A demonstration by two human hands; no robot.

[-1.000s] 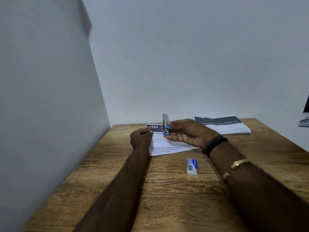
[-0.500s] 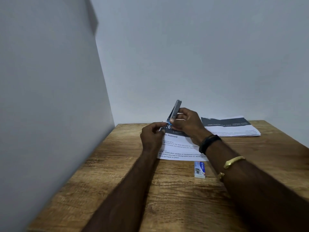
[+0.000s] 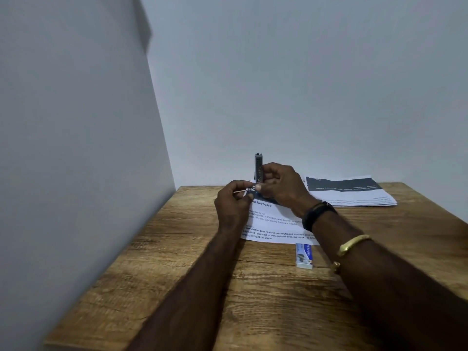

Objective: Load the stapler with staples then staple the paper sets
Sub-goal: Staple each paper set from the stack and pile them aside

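The small grey metal stapler with blue trim (image 3: 258, 168) stands upright in your right hand (image 3: 281, 186), whose fingers are curled round its lower half, just above the near printed white paper set (image 3: 276, 225) on the wooden table (image 3: 177, 262). Your left hand (image 3: 234, 202) pinches a thin silvery strip (image 3: 241, 191) right at the stapler's base. Whether that is a row of staples or the stapler's pusher rod is too small to tell. The two hands are close together, nearly touching.

You look to be in the loading step, with no stapling begun. Next you will likely need to keep the stapler steady and feed or reseat that strip straight along the channel. It is slight and could bend or slip.

By count there is one stapler, one small blue-and-white staple box (image 3: 304, 255) lying just in front of the near paper set, and two paper sets. The second is a stack with a dark header band (image 3: 349, 193), farther back on your right.
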